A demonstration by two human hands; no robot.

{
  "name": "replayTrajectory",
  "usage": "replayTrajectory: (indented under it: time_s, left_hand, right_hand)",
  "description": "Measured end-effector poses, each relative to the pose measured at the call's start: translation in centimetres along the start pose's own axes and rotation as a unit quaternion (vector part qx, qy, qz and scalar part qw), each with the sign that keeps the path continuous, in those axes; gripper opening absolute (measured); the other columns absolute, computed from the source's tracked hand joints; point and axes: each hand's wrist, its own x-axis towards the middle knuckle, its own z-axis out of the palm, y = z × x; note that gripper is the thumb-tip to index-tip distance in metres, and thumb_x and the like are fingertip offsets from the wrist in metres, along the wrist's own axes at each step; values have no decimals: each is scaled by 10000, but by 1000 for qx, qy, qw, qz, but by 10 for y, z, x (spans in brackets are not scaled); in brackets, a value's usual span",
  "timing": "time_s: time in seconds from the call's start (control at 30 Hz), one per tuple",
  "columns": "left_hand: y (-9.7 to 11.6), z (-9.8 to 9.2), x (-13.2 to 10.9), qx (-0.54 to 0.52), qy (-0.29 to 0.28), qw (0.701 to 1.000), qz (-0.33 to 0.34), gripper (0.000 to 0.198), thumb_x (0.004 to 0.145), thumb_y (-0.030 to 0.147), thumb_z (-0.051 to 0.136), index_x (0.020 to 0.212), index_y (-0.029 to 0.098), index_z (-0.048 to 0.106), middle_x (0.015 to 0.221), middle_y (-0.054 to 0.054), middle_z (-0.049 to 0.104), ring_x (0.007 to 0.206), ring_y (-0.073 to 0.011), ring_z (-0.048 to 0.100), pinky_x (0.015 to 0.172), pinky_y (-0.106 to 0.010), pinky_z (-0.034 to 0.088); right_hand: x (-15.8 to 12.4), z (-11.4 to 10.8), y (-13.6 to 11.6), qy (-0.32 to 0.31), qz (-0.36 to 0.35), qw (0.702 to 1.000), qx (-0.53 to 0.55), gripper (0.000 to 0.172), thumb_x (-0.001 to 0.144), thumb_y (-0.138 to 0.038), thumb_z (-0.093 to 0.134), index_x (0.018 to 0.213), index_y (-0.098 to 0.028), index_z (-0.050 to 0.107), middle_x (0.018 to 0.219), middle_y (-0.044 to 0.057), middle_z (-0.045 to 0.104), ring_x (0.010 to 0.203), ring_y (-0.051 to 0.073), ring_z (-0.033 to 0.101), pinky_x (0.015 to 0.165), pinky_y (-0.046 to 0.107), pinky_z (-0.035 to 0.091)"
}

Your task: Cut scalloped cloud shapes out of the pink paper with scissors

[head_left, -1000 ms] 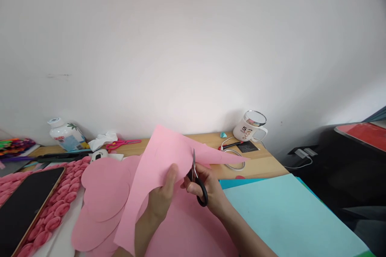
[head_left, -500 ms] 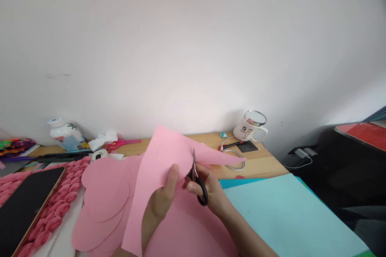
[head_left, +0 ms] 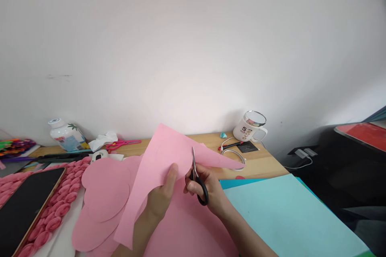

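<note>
Fingers (head_left: 193, 188) of the right hand (head_left: 212, 192) clamp on black-handled scissors (head_left: 204, 196), forearm slanting in from bottom right, blades aimed up and away from the person, at the pink sheet (head_left: 163, 150). Left hand (head_left: 161, 200) pinches the sheet: thumb straight, pressed on the near face, other fingers hidden behind; forearm rises from bottom centre. Sheet is held up between and ahead of both hands, tilted, narrow end pointing right. Left: overlapping pink cut-outs (head_left: 105, 188), then phone (head_left: 30, 204). Right: pale blue paper (head_left: 286, 204). Mug (head_left: 245, 132) stands farther back on wooden desk (head_left: 267, 164).
</note>
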Motion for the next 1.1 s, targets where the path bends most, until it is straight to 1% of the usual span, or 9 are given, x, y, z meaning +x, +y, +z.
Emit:
replayTrajectory:
  time_s: [0.13, 0.23, 0.37, 0.47, 0.67, 0.8, 0.93, 1.0, 1.1]
  left_hand:
    - [0, 1, 0, -29, 11, 999, -21, 277, 669, 466, 641, 782, 218, 688, 894, -113, 715, 934, -317, 625, 885, -429, 448]
    - [0, 2, 0, -40, 10, 999, -30, 273, 664, 476, 643, 747, 218, 679, 857, -101, 718, 896, -306, 636, 865, -417, 460]
    - [-1, 2, 1, -60, -6, 998, 3, 243, 698, 432, 631, 737, 194, 655, 784, -71, 695, 826, -272, 638, 816, -396, 487]
    - [0, 2, 2, -84, -6, 996, 30, 217, 726, 391, 617, 743, 176, 630, 760, -54, 667, 797, -244, 628, 769, -355, 497]
    - [4, 3, 2, -120, -35, 992, 35, 191, 759, 363, 594, 729, 174, 609, 691, -13, 640, 699, -190, 610, 683, -288, 492]
    - [4, 4, 3, -132, -24, 991, 24, 190, 749, 358, 606, 778, 171, 616, 748, -26, 654, 765, -202, 618, 709, -290, 489]
    - [4, 4, 4, -139, -3, 990, 22, 201, 742, 344, 619, 843, 171, 595, 848, -43, 652, 907, -221, 604, 803, -306, 474]
    - [5, 4, 4, -142, 0, 989, 26, 196, 744, 337, 618, 843, 170, 587, 830, -37, 641, 903, -221, 603, 805, -311, 476]
    - [7, 3, 3, -146, 7, 989, 27, 170, 742, 333, 624, 737, 174, 563, 746, -20, 619, 863, -220, 612, 769, -306, 489]
  right_hand:
    - [0, 1, -1, 3, 2, 1000, -7, 330, 675, -465, 677, 692, -182, 508, 529, -39, 492, 478, 107, 461, 471, 228, 360]
    - [0, 1, -1, 5, 1, 1000, -8, 319, 670, -454, 678, 683, -187, 505, 511, -44, 490, 465, 108, 468, 461, 228, 369]
    - [0, 1, -1, 9, 6, 1000, 0, 306, 658, -435, 687, 674, -191, 503, 500, -53, 477, 460, 113, 490, 457, 229, 386]
    - [0, 1, -1, 6, 3, 1000, -5, 300, 663, -435, 678, 663, -193, 502, 498, -52, 475, 461, 115, 495, 452, 229, 392]
    - [0, 1, -3, 7, -7, 1000, -15, 292, 682, -425, 657, 634, -190, 489, 474, -57, 452, 440, 110, 485, 439, 222, 381]
    - [1, 2, -4, 10, -2, 1000, -15, 289, 676, -413, 661, 622, -193, 483, 468, -60, 445, 428, 107, 480, 431, 221, 376]
    - [1, 2, -4, 11, 3, 1000, -18, 288, 672, -406, 662, 610, -193, 477, 450, -62, 447, 415, 106, 475, 421, 217, 366]
    - [1, 3, -4, 9, 5, 1000, -19, 279, 669, -394, 662, 610, -192, 479, 445, -62, 452, 412, 105, 475, 414, 212, 358]
    - [0, 3, -4, 7, 8, 1000, -19, 259, 672, -375, 652, 604, -191, 482, 444, -61, 459, 410, 101, 471, 410, 208, 352]
